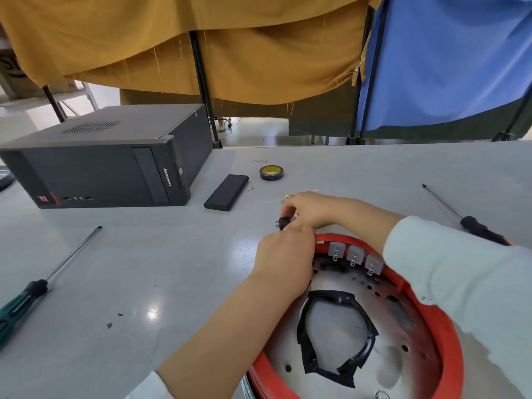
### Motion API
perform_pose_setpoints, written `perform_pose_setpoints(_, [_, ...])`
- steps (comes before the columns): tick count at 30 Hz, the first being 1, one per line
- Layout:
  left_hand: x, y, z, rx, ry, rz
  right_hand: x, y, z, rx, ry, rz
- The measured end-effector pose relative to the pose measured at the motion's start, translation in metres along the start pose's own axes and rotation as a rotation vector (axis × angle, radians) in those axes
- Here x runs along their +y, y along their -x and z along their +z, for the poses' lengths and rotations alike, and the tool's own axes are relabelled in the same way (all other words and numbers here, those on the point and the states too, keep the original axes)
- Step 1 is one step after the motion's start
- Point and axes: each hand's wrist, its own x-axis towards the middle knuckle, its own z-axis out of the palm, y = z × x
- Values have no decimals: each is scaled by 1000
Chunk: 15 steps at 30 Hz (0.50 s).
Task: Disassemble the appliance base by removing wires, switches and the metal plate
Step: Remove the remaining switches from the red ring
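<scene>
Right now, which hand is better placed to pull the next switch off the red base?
Probably left. The left hand sits at the base rim, right beside the three switches. The right hand pinches a black part out over the table.
</scene>
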Motion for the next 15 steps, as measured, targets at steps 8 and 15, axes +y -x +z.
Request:
perform_pose_setpoints(8, [-1, -2, -3, -5, 28, 17, 12, -11, 8, 42, -6, -41])
perform_pose_setpoints(15, [-2, -3, -1, 18, 39, 50, 37, 3, -7, 234, -138, -29])
